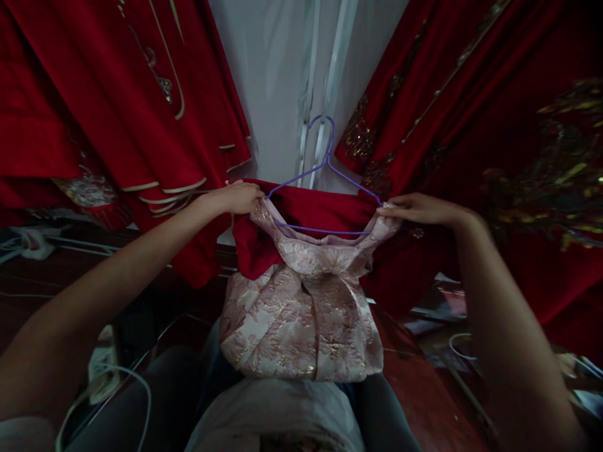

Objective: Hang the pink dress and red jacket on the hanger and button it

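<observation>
A small pink brocade dress point(282, 326) with gold threads hangs on a purple hanger point(328, 156) in front of me. My left hand point(244, 197) pinches the left shoulder of the dress, close to that end of the hanger. At the other shoulder, my right hand point(417, 208) grips the fabric between thumb and fingers. The neckline gapes between both hands, and the hanger's lower bar shows inside it. Behind the neckline lies red cloth point(311, 202). The hanger's hook stands up against a pale metal rail; whether it hangs on it I cannot tell.
Long red garments with pale trim point(155, 125) hang at the left. Red garments with gold embroidery point(556, 163) hang at the right. Between them is a grey-white panel point(268, 75) with metal strips. White cables point(147, 395) run low at the left, and a reddish floor point(419, 383) shows below.
</observation>
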Motion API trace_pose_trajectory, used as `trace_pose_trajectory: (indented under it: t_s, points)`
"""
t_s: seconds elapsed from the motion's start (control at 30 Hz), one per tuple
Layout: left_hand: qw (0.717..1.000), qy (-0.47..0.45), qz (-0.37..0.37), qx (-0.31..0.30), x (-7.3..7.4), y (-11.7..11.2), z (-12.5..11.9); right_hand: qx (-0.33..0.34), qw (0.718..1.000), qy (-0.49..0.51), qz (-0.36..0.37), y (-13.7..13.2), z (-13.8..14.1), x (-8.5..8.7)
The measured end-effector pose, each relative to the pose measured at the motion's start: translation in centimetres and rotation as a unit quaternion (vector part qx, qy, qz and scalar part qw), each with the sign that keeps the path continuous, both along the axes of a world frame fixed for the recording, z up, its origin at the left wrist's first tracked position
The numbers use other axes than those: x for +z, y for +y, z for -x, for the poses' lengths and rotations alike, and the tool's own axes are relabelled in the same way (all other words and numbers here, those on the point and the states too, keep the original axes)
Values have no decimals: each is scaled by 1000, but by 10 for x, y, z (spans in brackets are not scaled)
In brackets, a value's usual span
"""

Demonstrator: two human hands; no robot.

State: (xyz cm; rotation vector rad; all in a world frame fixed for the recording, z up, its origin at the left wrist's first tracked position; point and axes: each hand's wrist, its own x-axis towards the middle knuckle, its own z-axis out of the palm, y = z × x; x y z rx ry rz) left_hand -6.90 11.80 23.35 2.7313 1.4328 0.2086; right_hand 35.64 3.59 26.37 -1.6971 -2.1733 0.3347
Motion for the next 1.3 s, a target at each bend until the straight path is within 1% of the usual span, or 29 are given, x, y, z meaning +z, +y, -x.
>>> trace_pose_trajectory:
  t_s: [0.07,0.1,0.13,0.2,0.27,0.37,0.43,0.47,0.53,0.57,0.63,0.7,0.77,0.83,0.9,0.93,1.0,1.03,1.1,1.13,1.2,1.27,1.3]
  points:
    - [997,-63,44,1,-2,-6,5,59,995,59,61,-7,-6,-2]
    - [993,-104,59,-2,-5,-9,6,68,992,83,70,-11,-7,-6]
    - [987,-144,65,-8,-10,-12,7,55,991,112,43,-13,-7,-12]
    - [978,-200,48,-26,-20,-15,8,17,986,163,-32,-17,-4,-27]
    - [976,-214,7,-40,-29,-15,8,-10,974,205,-96,-17,1,-42]
    - [975,-211,-52,-49,-39,-16,8,-34,952,250,-176,-13,3,-60]
    - [968,-228,-89,-53,-45,-18,10,-66,928,285,-232,-9,0,-71]
    - [964,-241,-106,-48,-48,-20,12,-91,911,307,-259,-8,-3,-77]
    - [954,-266,-135,-14,-56,-25,17,-143,876,356,-294,-7,-9,-89]
    - [950,-274,-147,12,-60,-28,20,-167,859,383,-294,-8,-12,-96]
    - [945,-278,-159,67,-69,-32,30,-199,835,446,-255,-13,-17,-109]
    - [945,-271,-155,99,-77,-37,39,-217,811,513,-175,-23,-20,-121]
    - [955,-250,-131,93,-83,-44,46,-219,799,554,-84,-39,-20,-131]
    - [970,-220,-89,60,-86,-54,48,-201,810,550,-2,-57,-17,-134]
    - [979,-198,-46,24,-84,-64,40,-161,842,512,56,-74,-10,-130]
    - [980,-195,-35,6,-82,-69,33,-142,860,487,62,-82,-4,-125]
    - [978,-201,-47,-36,-73,-74,14,-87,900,424,51,-94,11,-110]
    - [974,-204,-67,-70,-68,-74,1,-57,918,390,35,-98,21,-100]
    - [960,-213,-118,-136,-61,-69,-25,0,946,324,12,-104,41,-82]
    - [954,-215,-138,-157,-60,-64,-37,22,954,300,4,-105,51,-75]
    - [947,-219,-155,-178,-63,-53,-60,52,962,267,-17,-104,66,-66]
    - [947,-211,-140,-196,-72,-44,-78,58,961,264,-59,-99,71,-65]
    - [949,-205,-124,-204,-78,-41,-84,49,957,274,-84,-94,68,-67]
